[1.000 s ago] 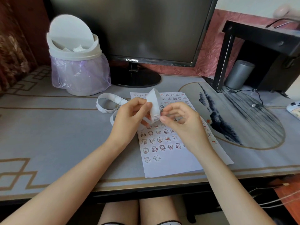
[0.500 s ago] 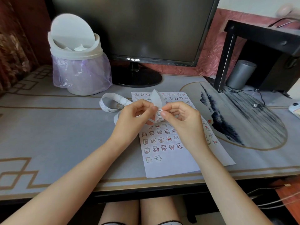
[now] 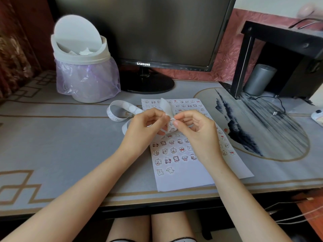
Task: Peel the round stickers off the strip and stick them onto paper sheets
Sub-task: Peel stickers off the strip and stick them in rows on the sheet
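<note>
A white backing strip point(image 3: 120, 110) curls in loops on the desk and rises to my hands above the paper. My left hand point(image 3: 145, 126) pinches the strip's bent free end point(image 3: 167, 109). My right hand point(image 3: 194, 126) meets it from the right, thumb and forefinger pinching at a round sticker point(image 3: 172, 121) on the strip. Under both hands lie white paper sheets point(image 3: 181, 179) covered with rows of several small cartoon stickers. The near margin of the top sheet is bare.
A white swing-lid bin point(image 3: 83, 67) with a purple liner stands at the back left. A black monitor point(image 3: 143, 32) is behind the paper. A black stand point(image 3: 272, 55) and a grey cylinder point(image 3: 258, 79) are at the right, with a cable point(image 3: 274, 112).
The strip's raised end has come down lower between my hands, and my right fingers have closed in on the sticker at the bend. The strip's loops shifted slightly on the desk.
</note>
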